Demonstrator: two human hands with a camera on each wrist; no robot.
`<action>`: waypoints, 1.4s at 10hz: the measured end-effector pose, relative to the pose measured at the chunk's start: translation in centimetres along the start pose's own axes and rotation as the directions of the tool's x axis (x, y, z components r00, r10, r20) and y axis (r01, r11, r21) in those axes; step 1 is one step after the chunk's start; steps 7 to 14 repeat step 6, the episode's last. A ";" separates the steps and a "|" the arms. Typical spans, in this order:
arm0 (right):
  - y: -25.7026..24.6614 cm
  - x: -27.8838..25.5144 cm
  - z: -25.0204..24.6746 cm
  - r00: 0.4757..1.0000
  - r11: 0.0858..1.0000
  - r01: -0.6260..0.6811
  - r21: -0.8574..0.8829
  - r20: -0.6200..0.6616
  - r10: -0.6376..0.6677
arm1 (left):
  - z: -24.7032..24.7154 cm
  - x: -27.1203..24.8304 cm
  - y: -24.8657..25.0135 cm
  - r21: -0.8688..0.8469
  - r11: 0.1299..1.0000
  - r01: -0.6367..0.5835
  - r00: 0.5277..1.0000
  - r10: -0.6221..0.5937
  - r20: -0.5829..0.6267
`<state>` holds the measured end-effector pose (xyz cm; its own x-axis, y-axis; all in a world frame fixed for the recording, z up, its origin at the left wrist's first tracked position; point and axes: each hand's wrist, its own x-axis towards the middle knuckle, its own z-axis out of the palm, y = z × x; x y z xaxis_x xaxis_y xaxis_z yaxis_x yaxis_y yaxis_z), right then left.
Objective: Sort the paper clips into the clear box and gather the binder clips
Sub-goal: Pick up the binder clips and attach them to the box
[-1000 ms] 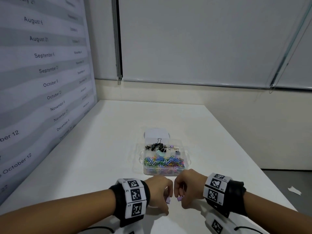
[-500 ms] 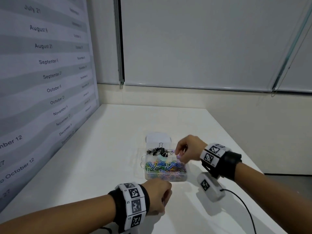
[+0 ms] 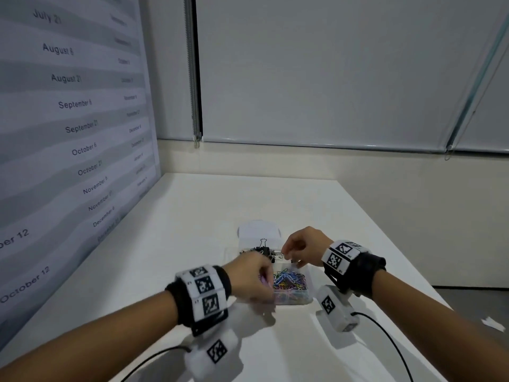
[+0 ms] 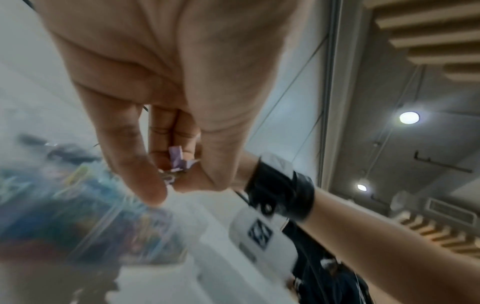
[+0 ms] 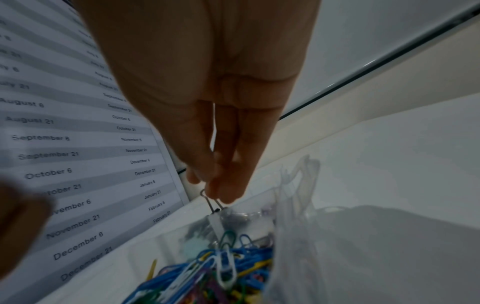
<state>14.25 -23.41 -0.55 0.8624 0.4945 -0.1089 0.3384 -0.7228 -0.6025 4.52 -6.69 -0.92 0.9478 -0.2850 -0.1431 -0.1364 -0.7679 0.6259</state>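
Two hands work over one small clear plastic box (image 3: 292,299) that stands near the middle of the white table (image 3: 170,244), closer to its near edge. On the left, the left hand (image 3: 254,277) hovers at the box's left wall, thumb and fingertips (image 4: 153,185) pinched together on a small lilac binder clip (image 4: 176,162); the wrist view is blurred, so the clip's wire handles cannot be made out. Inside the box's near compartment lies a heap of coloured wire paper clips (image 3: 289,281), blue, green, yellow, purple and white. Behind them, in the far compartment, sits a cluster of black binder clips (image 3: 264,252) with their silver wire handles sticking up. To the right, the right hand (image 3: 303,248) reaches over the box's far right corner, its fingertips (image 5: 228,191) closed on the silver wire handle of a pale binder clip (image 5: 215,220) that hangs just above the paper clips.
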 end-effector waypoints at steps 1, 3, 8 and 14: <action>0.4 -0.6 -0.2 0.999 1.000 0.009 0.005 -0.036 -0.009 | -1.7 2.6 0.3 -0.070 0.998 -0.005 0.990 -0.005 -0.142; 0.7 -2.7 -0.8 0.998 1.000 0.021 -0.015 -0.061 -0.022 | -2.6 6.3 -1.2 -0.047 0.991 0.129 0.965 -0.136 -0.225; 3.7 -10.6 -0.3 0.996 0.995 0.073 -0.072 -0.038 -0.076 | -3.0 -1.4 -3.4 0.117 0.989 0.091 0.971 -0.062 -0.230; 3.7 -10.6 -0.3 0.996 0.995 0.073 -0.072 -0.038 -0.076 | -3.0 -1.4 -3.4 0.117 0.989 0.091 0.971 -0.062 -0.230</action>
